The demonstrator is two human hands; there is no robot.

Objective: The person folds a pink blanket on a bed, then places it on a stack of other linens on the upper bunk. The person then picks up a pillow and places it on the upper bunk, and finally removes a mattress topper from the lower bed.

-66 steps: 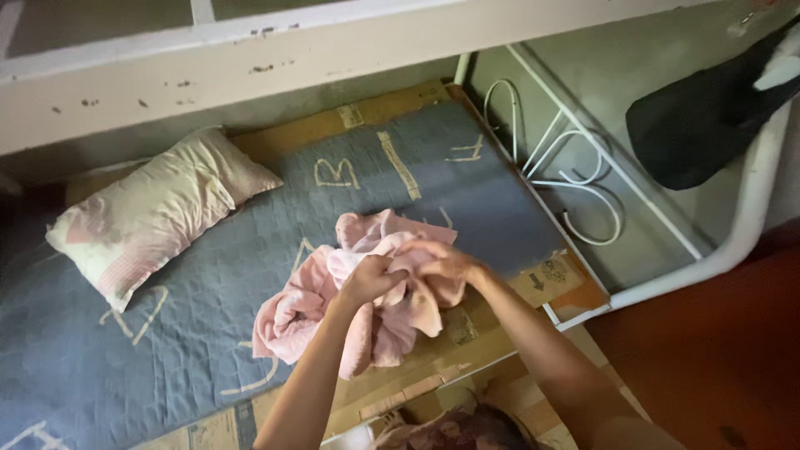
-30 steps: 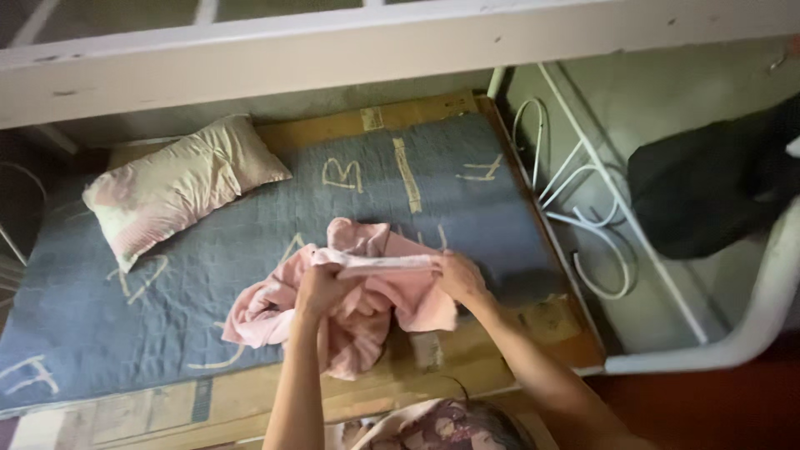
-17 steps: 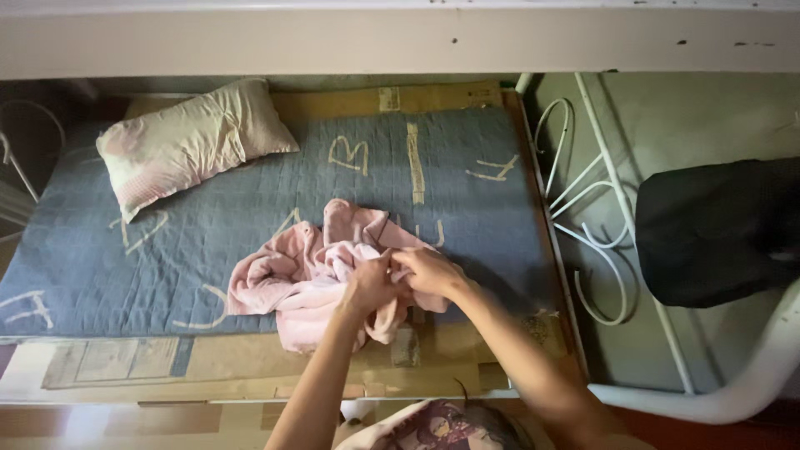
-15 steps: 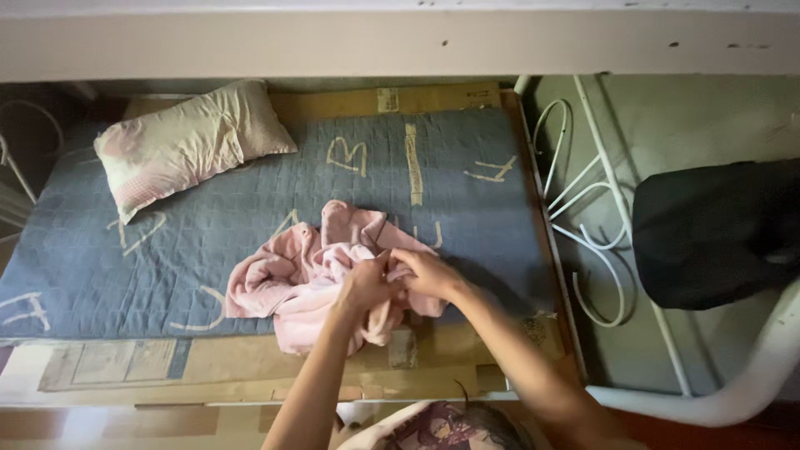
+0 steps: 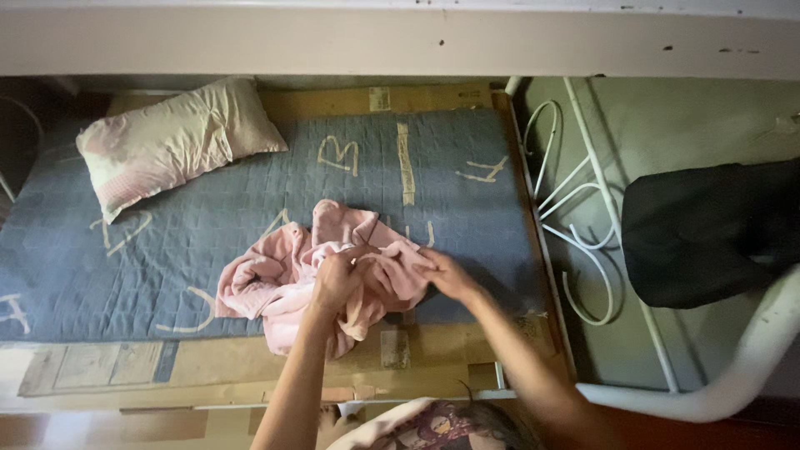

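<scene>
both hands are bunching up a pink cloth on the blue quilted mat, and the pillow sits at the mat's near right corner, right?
Not quite: the head view shows the pillow at the far left corner. Otherwise right: the left hand and right hand grip the pink cloth on the blue quilted mat.

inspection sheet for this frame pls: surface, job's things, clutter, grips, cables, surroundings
Surface: blue-grey quilted mat with pale markings, laid on cardboard.
Job's things: crumpled pink cloth on the mat's near edge.
Clutter: pale pillow at the far left corner.
Grips: left hand and right hand both shut on the cloth.
Cables: nothing seen.
Surroundings: white metal bed frame with scrollwork, dark cloth draped on the rail, white upper beam.
</scene>
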